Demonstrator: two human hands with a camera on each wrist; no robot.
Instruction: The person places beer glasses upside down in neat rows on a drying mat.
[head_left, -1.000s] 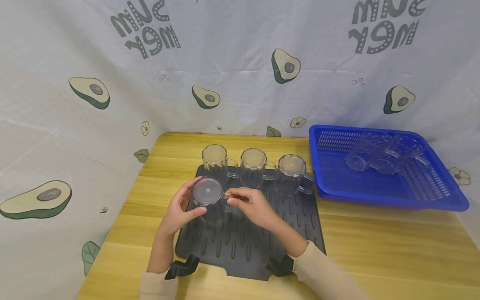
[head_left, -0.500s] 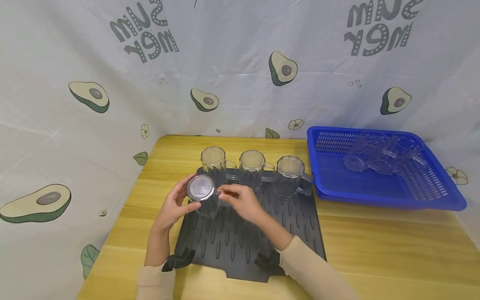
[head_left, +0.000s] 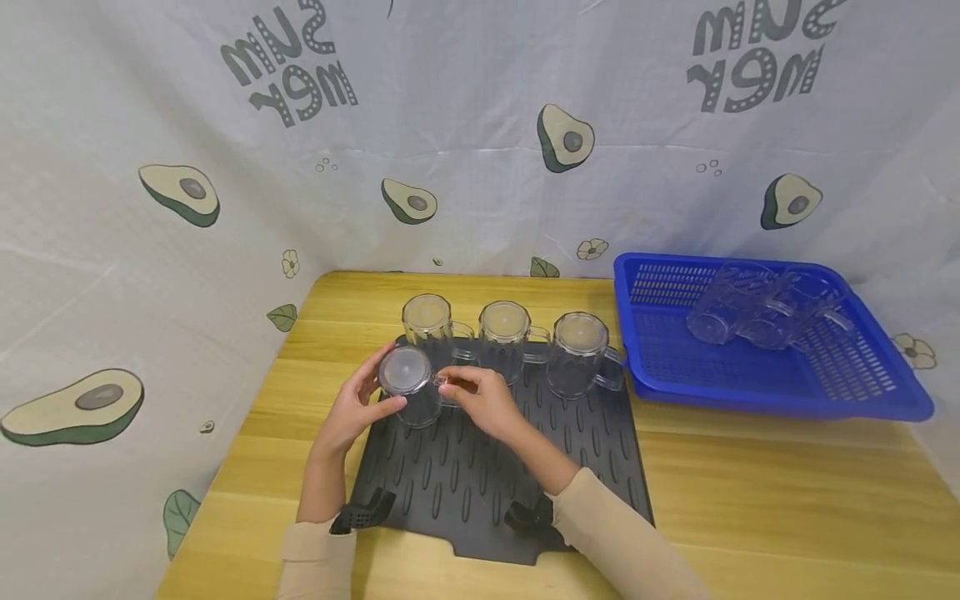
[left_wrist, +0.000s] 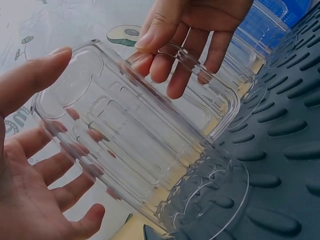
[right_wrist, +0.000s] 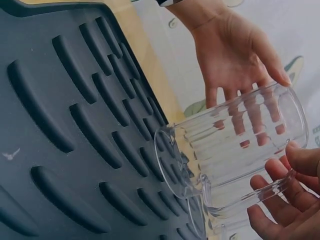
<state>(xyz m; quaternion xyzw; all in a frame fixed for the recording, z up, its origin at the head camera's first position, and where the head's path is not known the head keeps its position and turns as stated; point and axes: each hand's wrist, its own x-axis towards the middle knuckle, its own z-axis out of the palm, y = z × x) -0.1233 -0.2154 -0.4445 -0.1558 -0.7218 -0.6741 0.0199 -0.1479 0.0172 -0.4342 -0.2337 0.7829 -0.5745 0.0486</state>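
Pale cloth behind, printed with avocados; grey lettering cut off by the top edge. Wood-grain table, dark ribbed mat on it. Clear mug held tilted, mouth downward, over the mat's left part; whether its rim touches the ribs, cannot tell. Left hand grips the body, thumb at the base edge, fingers behind, seen only through the clear wall. Right hand pinches the handle between thumb and fingers; head view hides most of that grip, wrist views show it. Three upturned mugs in a row along the mat's far edge, handles to the right; leftmost partly covered by the held one. Blue basket, slotted walls, at right: clear mugs lying tilted inside, outlines overlapping, exact count hard to make out. Beige sleeves run off the bottom edge
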